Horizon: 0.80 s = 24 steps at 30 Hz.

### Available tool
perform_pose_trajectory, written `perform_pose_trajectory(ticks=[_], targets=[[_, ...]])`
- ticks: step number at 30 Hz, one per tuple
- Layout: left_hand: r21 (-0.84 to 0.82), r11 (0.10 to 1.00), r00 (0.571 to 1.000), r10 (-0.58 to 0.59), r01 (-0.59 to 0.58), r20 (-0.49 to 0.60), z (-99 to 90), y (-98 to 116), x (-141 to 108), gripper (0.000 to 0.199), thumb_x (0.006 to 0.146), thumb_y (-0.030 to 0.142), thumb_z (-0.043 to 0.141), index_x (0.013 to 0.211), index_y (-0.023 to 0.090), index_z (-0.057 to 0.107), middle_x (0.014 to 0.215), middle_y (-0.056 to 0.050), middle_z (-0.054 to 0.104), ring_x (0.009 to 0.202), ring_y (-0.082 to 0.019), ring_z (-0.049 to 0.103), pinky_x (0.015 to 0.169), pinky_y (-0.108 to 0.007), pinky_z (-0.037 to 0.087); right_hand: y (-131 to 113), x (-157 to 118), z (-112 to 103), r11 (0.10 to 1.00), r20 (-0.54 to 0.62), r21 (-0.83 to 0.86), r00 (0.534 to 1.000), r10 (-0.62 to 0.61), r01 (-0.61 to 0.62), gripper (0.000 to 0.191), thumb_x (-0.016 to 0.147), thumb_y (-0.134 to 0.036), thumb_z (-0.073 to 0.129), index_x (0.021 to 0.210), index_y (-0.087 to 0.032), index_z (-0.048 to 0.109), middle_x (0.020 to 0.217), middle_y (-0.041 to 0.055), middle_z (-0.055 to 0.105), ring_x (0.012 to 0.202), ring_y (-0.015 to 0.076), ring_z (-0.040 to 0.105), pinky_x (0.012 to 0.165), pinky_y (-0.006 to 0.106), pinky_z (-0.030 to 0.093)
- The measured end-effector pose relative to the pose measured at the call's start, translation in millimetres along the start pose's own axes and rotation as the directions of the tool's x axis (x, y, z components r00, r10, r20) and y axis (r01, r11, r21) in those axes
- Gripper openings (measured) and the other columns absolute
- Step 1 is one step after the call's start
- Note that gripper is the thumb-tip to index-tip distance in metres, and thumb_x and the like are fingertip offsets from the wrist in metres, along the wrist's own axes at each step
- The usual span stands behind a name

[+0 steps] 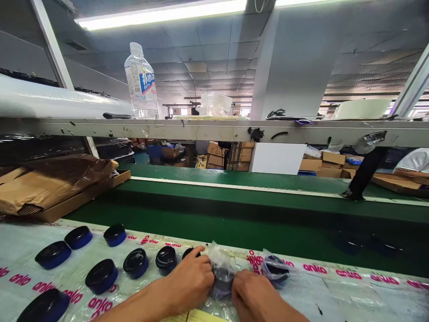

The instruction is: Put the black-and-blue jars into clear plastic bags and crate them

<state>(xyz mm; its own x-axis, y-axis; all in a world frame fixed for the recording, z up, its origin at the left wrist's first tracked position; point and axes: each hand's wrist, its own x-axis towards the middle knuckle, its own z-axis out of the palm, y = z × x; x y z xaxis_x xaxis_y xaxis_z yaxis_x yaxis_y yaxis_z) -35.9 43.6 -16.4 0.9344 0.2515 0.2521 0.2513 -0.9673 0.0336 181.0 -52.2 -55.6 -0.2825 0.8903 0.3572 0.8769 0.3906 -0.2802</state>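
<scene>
In front of me a clear plastic bag (219, 255) stands with a dark, round, lid-like piece (222, 278) inside it. My left hand (194, 279) has its fingers curled against the bag's left side and grips it. On the opposite side, my right hand (253, 293) is closed on the bag's lower right edge, its fingertips partly hidden. Just beyond my right hand lies another bagged round piece (276, 268). Several bare black-topped, blue-sided pieces (136, 263) are spread to the left, one (191, 253) partly covered by my left hand.
A white sheet with pink print (335, 295) covers the table. Yellow paper (204, 315) lies below my hands. Behind runs a green belt (201, 223), with a cardboard tray of brown paper (56, 183) at left. A shelf (201, 129) crosses above, holding a bottle (142, 85).
</scene>
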Motion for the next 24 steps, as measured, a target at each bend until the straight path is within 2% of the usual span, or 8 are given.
perform_pose_trajectory(ticks=[2, 4, 6, 9, 16, 20, 22, 24], targets=[[-0.149, 0.979, 0.99, -0.134, 0.137, 0.035, -17.0, -4.5, 11.1, 0.013, 0.078, 0.011, 0.062, 0.072, 0.021, 0.067, 0.072, 0.003, 0.072, 0.071, -0.015, 0.066, 0.098, -0.035, 0.046, -2.4, 8.9, -23.2, 0.984, 0.027, 0.129, 0.992, 0.124, -0.126, 0.023, 0.077, -0.003, 0.054, 0.071, -0.022, 0.066, 0.063, -0.0043, 0.071, 0.055, 0.0126, 0.063, 0.049, 0.021, 0.035], [-0.273, 0.922, 0.961, -0.267, 0.276, 0.069, -30.9, -10.5, 22.8, 0.015, 0.08, 0.016, 0.056, 0.078, 0.021, 0.071, 0.075, 0.003, 0.075, 0.066, -0.014, 0.066, 0.077, -0.026, 0.05, -2.8, 16.7, -47.4, 0.939, 0.013, 0.22, 0.963, 0.269, -0.266, 0.024, 0.086, -0.011, 0.047, 0.077, -0.022, 0.067, 0.066, -0.004, 0.071, 0.057, 0.0125, 0.063, 0.049, 0.02, 0.037], [-0.361, 0.845, 0.917, -0.387, 0.395, 0.098, -38.6, -14.4, 33.6, 0.022, 0.081, 0.019, 0.05, 0.081, 0.017, 0.072, 0.077, -0.001, 0.076, 0.066, -0.015, 0.068, 0.059, -0.022, 0.045, -1.6, 20.9, -68.0, 0.88, -0.015, 0.272, 0.913, 0.408, -0.388, 0.025, 0.09, -0.018, 0.044, 0.078, -0.021, 0.065, 0.067, -0.0016, 0.07, 0.058, 0.0144, 0.061, 0.05, 0.022, 0.038], [-0.436, 0.754, 0.865, -0.483, 0.49, 0.136, -40.4, -10.7, 47.3, 0.025, 0.076, 0.02, 0.048, 0.079, 0.014, 0.073, 0.071, -0.003, 0.074, 0.065, -0.017, 0.067, 0.052, -0.021, 0.039, 2.8, 18.4, -86.6, 0.815, -0.024, 0.318, 0.855, 0.518, -0.484, 0.021, 0.086, -0.021, 0.048, 0.073, -0.022, 0.064, 0.064, -0.001, 0.067, 0.058, 0.0167, 0.059, 0.052, 0.025, 0.036], [-0.444, 0.733, 0.844, -0.524, 0.515, 0.115, -30.8, 12.9, 74.4, 0.027, 0.079, 0.022, 0.045, 0.073, 0.018, 0.071, 0.072, -0.002, 0.074, 0.069, -0.018, 0.066, 0.058, -0.024, 0.038, 28.4, 3.9, -91.8, 0.735, -0.073, 0.438, 0.794, 0.604, -0.519, 0.015, 0.082, -0.025, 0.053, 0.081, -0.021, 0.067, 0.069, -0.0001, 0.067, 0.064, 0.0192, 0.061, 0.058, 0.029, 0.04], [-0.355, 0.77, 0.834, -0.549, 0.53, 0.056, -31.1, 17.6, 80.7, 0.033, 0.093, 0.033, 0.041, 0.077, 0.02, 0.067, 0.074, -0.003, 0.071, 0.071, -0.021, 0.066, 0.063, -0.028, 0.039, 28.9, -9.7, -105.3, 0.708, -0.162, 0.486, 0.743, 0.649, -0.513, 0.02, 0.088, -0.035, 0.054, 0.092, -0.021, 0.067, 0.078, 0.0008, 0.07, 0.068, 0.0188, 0.062, 0.062, 0.029, 0.045], [-0.313, 0.793, 0.836, -0.548, 0.523, 0.007, -30.4, 17.8, 80.8, 0.036, 0.096, 0.044, 0.041, 0.089, 0.02, 0.067, 0.086, -0.006, 0.074, 0.08, -0.026, 0.067, 0.071, -0.034, 0.044, 24.7, -25.8, -118.3, 0.703, -0.216, 0.483, 0.707, 0.674, -0.522, 0.022, 0.091, -0.039, 0.054, 0.091, -0.022, 0.068, 0.078, 0.0003, 0.071, 0.068, 0.0183, 0.062, 0.062, 0.029, 0.045], [-0.285, 0.838, 0.863, -0.501, 0.466, -0.061, -24.0, 15.3, 83.7, 0.041, 0.094, 0.05, 0.047, 0.114, 0.019, 0.064, 0.119, -0.013, 0.071, 0.099, -0.031, 0.067, 0.085, -0.041, 0.047, 22.3, -48.0, -133.5, 0.698, -0.272, 0.463, 0.662, 0.699, -0.546, 0.023, 0.092, -0.04, 0.055, 0.09, -0.023, 0.07, 0.077, -0.0003, 0.072, 0.069, 0.018, 0.063, 0.063, 0.028, 0.046]])
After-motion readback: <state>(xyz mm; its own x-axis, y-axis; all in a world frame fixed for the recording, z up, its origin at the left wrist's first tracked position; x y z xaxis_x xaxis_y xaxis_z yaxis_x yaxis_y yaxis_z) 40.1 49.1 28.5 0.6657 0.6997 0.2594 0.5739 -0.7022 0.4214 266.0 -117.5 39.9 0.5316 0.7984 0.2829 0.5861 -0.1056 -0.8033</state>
